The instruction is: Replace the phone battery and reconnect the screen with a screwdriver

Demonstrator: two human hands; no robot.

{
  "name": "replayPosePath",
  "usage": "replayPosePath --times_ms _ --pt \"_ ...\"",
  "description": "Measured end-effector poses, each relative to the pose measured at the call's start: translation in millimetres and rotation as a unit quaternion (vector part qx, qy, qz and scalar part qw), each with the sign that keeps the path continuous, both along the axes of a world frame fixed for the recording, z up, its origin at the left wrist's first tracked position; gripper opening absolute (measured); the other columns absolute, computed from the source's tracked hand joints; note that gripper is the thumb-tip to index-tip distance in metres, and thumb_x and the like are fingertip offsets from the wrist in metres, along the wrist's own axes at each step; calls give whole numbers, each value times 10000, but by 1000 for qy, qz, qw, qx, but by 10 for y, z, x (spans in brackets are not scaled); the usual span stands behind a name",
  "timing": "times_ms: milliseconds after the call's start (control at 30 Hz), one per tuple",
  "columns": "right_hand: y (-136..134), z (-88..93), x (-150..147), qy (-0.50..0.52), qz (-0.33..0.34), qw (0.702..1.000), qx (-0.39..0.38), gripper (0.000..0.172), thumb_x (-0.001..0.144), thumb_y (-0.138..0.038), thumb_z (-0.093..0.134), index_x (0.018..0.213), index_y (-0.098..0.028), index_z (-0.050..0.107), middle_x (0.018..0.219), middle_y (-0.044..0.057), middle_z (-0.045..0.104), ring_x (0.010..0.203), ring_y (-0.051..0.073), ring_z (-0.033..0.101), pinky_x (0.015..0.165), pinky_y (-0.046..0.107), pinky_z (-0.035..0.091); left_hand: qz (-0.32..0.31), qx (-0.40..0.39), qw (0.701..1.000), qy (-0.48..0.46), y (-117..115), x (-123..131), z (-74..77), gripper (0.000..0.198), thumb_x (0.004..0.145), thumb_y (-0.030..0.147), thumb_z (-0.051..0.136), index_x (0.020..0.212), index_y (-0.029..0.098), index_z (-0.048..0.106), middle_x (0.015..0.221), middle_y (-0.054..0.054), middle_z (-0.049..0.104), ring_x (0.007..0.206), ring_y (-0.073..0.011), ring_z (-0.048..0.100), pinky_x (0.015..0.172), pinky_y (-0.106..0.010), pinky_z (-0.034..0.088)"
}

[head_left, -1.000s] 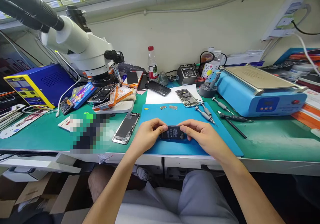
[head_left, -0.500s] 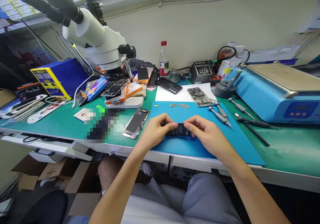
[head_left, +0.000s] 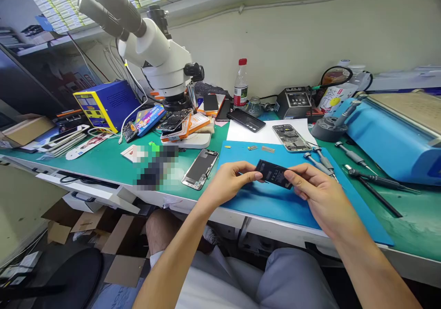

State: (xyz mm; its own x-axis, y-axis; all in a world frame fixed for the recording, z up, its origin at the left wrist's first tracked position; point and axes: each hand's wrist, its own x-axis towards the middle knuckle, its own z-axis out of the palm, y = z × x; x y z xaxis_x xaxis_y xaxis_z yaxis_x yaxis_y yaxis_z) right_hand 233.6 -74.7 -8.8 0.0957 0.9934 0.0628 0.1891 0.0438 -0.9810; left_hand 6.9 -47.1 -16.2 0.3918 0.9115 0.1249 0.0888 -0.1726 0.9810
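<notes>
A flat black phone battery (head_left: 274, 173) with pale printing is held above the blue mat (head_left: 272, 208), tilted with its right end lower. My left hand (head_left: 241, 178) pinches its left end between thumb and fingers. At the other end, my right hand (head_left: 313, 185) grips it, thumb on the printed face. Beyond the hands an opened phone housing (head_left: 291, 138) lies partly on white paper. To the left, a detached phone screen assembly (head_left: 200, 169) rests on the green bench top. Small metal pieces (head_left: 268, 149) lie near the mat's far edge.
Several screwdrivers (head_left: 353, 155) and a black rod (head_left: 379, 196) lie on the right, beside a blue heating machine (head_left: 389, 139). A microscope (head_left: 161, 61) towers at the back left over stacked phones and boxes. A red-capped bottle (head_left: 241, 84) stands by the wall.
The battery has been raised and turned so its printed face shows more. My right hand has moved right with it. The whole view has shifted, with bench items appearing farther right.
</notes>
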Motion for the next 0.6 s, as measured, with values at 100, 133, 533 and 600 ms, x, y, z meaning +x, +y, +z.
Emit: replayPosePath --times_ms 100,133,533,600 --pt "10 2 -8 8 -10 1000 -14 496 695 -676 876 878 -226 775 728 17 617 603 125 440 525 287 345 11 -3 1000 -3 8 -22 -25 322 935 484 721 910 168 780 936 -41 806 902 -193 672 843 -288 448" --pt "12 9 -20 2 -2 1000 -22 508 695 -675 875 912 -225 785 727 19 620 605 128 449 521 288 342 17 -6 1000 -6 12 -28 -36 324 931 485 721 898 165 762 921 -44 805 886 -191 671 837 -289 449" --pt "-25 2 -51 -22 42 998 -32 560 698 -682 875 980 -208 774 793 40 704 605 132 505 516 287 357 24 1 1000 -13 -39 -39 28 343 951 520 698 1013 187 750 979 -43 797 944 -202 697 838 -283 474" --pt "-28 -8 -45 -25 36 999 -30 552 724 -684 857 989 -207 768 787 35 700 602 130 499 523 289 359 13 13 1000 21 -48 -28 28 352 922 513 737 1074 197 767 1023 -35 804 955 -211 695 824 -282 472"
